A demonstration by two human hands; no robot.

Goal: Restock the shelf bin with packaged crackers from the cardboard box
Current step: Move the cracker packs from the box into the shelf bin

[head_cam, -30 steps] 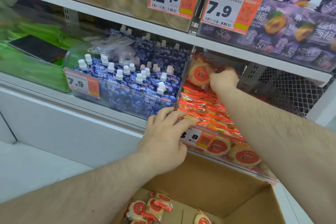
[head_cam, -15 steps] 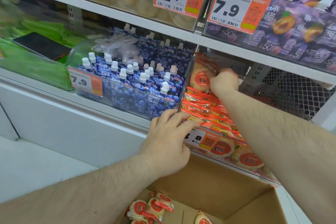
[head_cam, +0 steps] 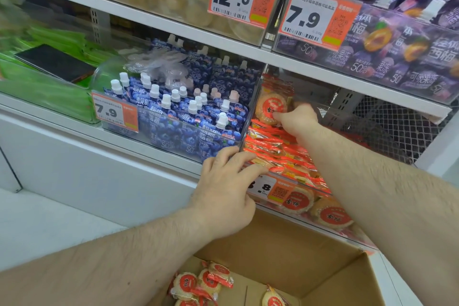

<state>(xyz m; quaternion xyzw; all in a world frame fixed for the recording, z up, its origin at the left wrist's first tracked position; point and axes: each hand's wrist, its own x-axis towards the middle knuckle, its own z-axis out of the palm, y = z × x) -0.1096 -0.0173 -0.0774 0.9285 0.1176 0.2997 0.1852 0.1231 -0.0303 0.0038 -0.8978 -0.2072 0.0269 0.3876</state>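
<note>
A clear shelf bin (head_cam: pixel 313 187) on the lower shelf holds several round crackers in red-and-orange wrappers. My right hand (head_cam: pixel 296 118) reaches deep into the bin and pinches an upright cracker pack (head_cam: pixel 269 107) against the bin's left wall. My left hand (head_cam: pixel 227 189) rests on the bin's front left corner, fingers spread flat over the rim. Below, the open cardboard box (head_cam: pixel 293 251) holds a few more cracker packs (head_cam: pixel 201 283) at its bottom.
Left of the cracker bin stands a bin of blue spouted pouches (head_cam: pixel 183 117), then green packs with a dark phone (head_cam: pixel 53 62) lying on them. The upper shelf carries purple pouches (head_cam: pixel 397 45) and price tags. Wire mesh (head_cam: pixel 397 126) backs the shelf at right.
My right hand has shifted slightly on the upright cracker pack at the back of the bin. My left hand stays on the bin's corner. The view moved a little closer.
</note>
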